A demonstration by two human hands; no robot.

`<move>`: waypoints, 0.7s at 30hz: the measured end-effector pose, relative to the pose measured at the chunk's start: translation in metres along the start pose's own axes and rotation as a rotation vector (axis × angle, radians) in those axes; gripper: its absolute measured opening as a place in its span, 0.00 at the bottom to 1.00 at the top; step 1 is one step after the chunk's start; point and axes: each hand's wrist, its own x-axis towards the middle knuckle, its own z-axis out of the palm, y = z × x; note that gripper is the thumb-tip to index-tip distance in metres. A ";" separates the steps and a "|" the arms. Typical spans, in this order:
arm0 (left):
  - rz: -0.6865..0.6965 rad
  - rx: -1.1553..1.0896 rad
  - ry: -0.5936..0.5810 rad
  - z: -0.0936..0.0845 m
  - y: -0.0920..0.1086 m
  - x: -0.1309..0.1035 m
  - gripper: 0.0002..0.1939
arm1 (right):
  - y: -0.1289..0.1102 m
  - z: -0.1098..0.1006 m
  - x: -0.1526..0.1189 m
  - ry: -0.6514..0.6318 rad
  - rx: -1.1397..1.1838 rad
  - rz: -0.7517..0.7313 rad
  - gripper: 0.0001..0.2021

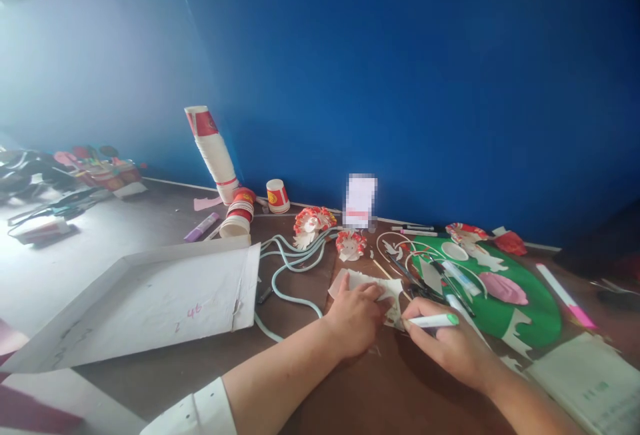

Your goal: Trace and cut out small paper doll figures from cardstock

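My left hand (356, 315) lies with its fingers spread on a curved white paper piece (367, 277), pressing it against the brown table. My right hand (445, 341) is closed around a white marker (427, 321) with a green end. The marker's other end points at the paper's right edge, and my fingers hide its tip. Just beyond the paper sits a small red-and-white cut paper cup (351, 245) with fringed strips. Black-handled scissors (427, 291) appear to lie close to my right hand, partly covered.
At left stands a shallow white box lid (165, 291); a pale blue cable (295, 298) curls beside it. Behind are stacked paper cups (213, 155) and a single cup (278, 196). A green disc (537, 308) with scraps lies right, near a pink-ended marker (565, 295). A blue partition (400, 88) rises behind.
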 end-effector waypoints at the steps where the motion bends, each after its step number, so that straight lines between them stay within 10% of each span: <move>1: 0.000 -0.006 0.003 0.000 0.000 0.000 0.20 | 0.000 0.000 0.000 0.012 0.011 0.003 0.09; 21: -0.029 -0.107 -0.012 -0.006 0.003 -0.003 0.20 | 0.011 0.016 0.001 0.306 -0.054 -0.039 0.08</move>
